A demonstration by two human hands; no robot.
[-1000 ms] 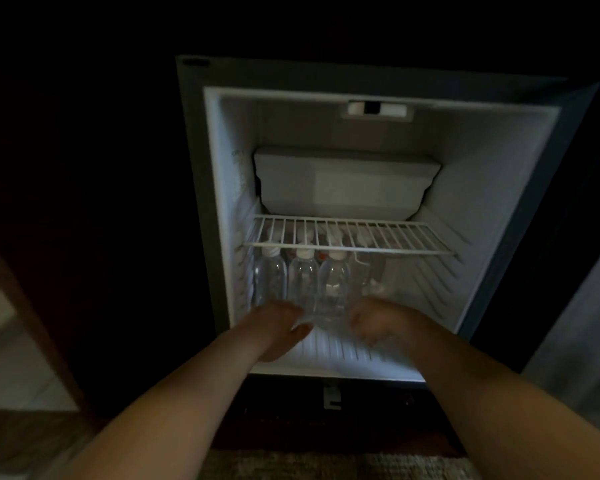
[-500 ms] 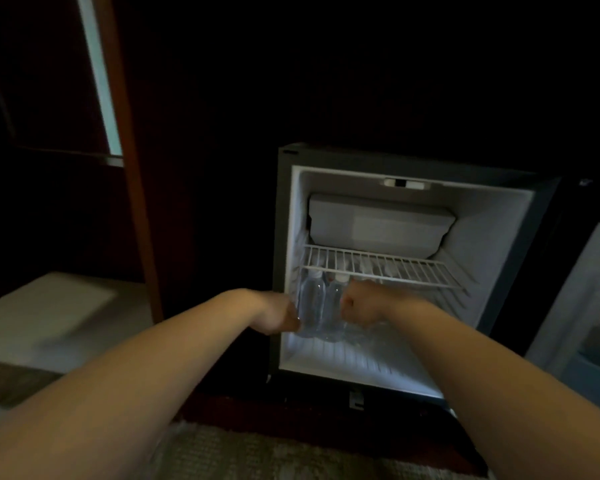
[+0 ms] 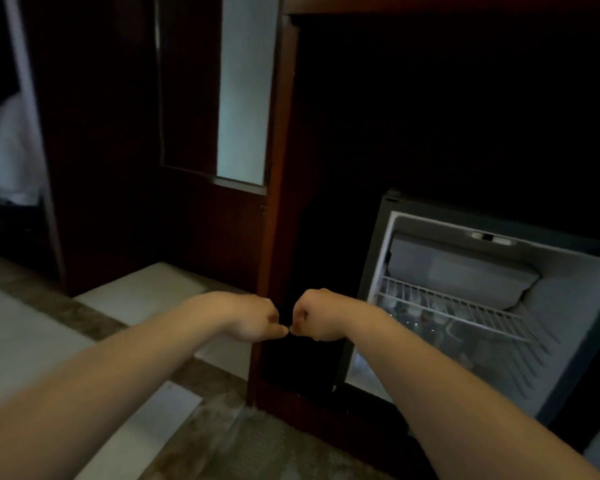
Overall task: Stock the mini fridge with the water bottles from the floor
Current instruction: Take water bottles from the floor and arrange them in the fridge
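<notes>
The mini fridge stands open at the right, set into a dark wooden cabinet. Under its white wire shelf several clear water bottles show dimly, partly hidden by my right forearm. My left hand and my right hand are held side by side in front of the cabinet post, left of the fridge. Both have curled fingers and hold nothing; their tips almost touch.
A reddish wooden post rises just left of the fridge. Pale floor tiles with dark bands spread at the lower left. A tall pale panel and a blurred white shape stand behind.
Both hands have come out of the fridge and let go of the bottles. The view has swung left, so the fridge now sits at the right edge.
</notes>
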